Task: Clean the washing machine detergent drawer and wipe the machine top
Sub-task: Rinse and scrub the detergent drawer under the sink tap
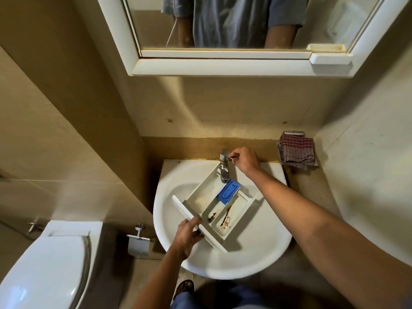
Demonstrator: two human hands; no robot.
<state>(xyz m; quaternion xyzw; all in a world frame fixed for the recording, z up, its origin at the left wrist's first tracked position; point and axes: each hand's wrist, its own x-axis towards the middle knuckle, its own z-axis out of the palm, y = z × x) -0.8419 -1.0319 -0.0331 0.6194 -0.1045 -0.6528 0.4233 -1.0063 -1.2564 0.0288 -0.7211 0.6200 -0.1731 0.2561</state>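
Now | left grip holds drawer in sink | right grip pinches tap

The drawer spans your sink beneath the tap; you have open basin along its front-right rim.

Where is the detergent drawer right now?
The detergent drawer sits mid-frame in the head view, inside the white sink, its far end under the tap, its front panel gripped by the left hand.
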